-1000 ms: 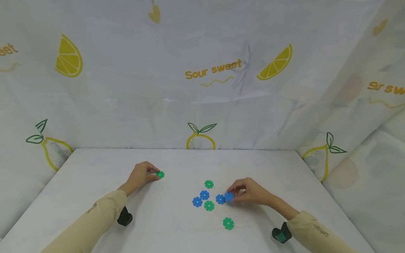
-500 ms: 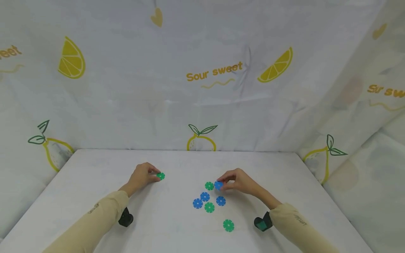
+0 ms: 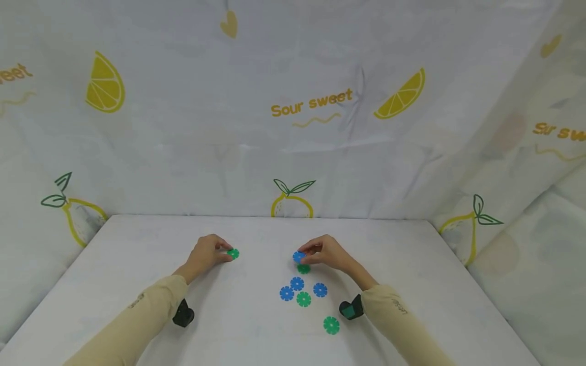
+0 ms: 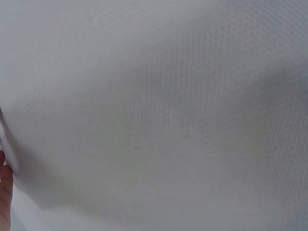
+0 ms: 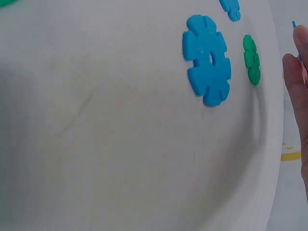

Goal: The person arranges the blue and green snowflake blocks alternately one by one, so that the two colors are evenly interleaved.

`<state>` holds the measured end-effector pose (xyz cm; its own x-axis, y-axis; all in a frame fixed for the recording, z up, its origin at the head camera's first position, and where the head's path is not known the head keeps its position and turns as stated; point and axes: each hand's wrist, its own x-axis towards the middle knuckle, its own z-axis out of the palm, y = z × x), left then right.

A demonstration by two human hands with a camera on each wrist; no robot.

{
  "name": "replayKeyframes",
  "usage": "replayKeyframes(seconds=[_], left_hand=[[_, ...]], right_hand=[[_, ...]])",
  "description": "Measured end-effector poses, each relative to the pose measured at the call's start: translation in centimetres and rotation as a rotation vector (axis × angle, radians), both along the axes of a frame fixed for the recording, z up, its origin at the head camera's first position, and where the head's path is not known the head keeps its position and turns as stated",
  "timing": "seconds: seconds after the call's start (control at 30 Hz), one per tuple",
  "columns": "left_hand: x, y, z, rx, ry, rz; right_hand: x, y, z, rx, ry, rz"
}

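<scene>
At the left, my left hand (image 3: 206, 257) pinches a green notched interlocking disc (image 3: 234, 253) between thumb and fingers. My right hand (image 3: 327, 252) pinches a blue notched interlocking disc (image 3: 298, 256), held over a flat green disc (image 3: 303, 269) and covering part of it in the head view. Only the fingers (image 5: 296, 79) show at the right edge of the right wrist view, with a sliver of blue beside them. In the left wrist view, a bit of the left hand's fingers (image 4: 5, 197) enters at the left edge.
Below the right hand lie blue discs (image 3: 286, 293), (image 3: 297, 283) and a blue disc (image 3: 320, 290), with a green disc (image 3: 304, 299) among them. Another green disc (image 3: 331, 325) lies nearer the front. The white table (image 3: 256, 315) meets a printed cloth backdrop (image 3: 206, 168).
My right hand has moved left and away from me with the blue disc, from beside another blue disc to over the far green one. The left hand stays with its green disc.
</scene>
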<state>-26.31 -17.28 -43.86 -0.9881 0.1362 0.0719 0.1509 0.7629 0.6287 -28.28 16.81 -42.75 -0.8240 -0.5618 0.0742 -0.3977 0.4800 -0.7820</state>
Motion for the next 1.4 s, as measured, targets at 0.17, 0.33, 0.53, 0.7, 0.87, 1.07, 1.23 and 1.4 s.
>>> replayKeyframes(seconds=[0.17,0.33,0.53,0.7,0.87,1.07,1.23,1.4], left_hand=[[-0.1,-0.1,0.1,0.0,0.005,-0.003],[-0.3,-0.2,0.0,0.01,0.018,-0.01],[-0.2,-0.3,0.2,0.018,0.023,-0.016],[-0.3,-0.4,0.2,0.013,0.02,-0.019],[-0.1,-0.3,0.3,0.005,-0.005,-0.018],[0.3,-0.1,0.6,0.001,-0.015,-0.011],[0.1,0.0,0.3,0.001,0.0,-0.007],[-0.2,0.1,0.1,-0.001,-0.007,0.003]], right_hand=[[-0.5,-1.5,0.0,0.014,0.01,-0.032],[-0.8,-3.0,-0.1,-0.002,-0.019,-0.089],[-0.9,-4.8,-0.6,-0.004,-0.027,-0.13],[-1.1,-6.0,-1.3,0.015,0.007,-0.13],[-1.3,-7.3,-1.8,0.037,0.026,-0.121],[-1.5,-8.7,-1.8,0.053,0.041,-0.128],[-1.5,-10.0,-1.3,0.059,0.047,-0.12],[-1.3,-11.1,-1.0,0.073,0.059,-0.123]])
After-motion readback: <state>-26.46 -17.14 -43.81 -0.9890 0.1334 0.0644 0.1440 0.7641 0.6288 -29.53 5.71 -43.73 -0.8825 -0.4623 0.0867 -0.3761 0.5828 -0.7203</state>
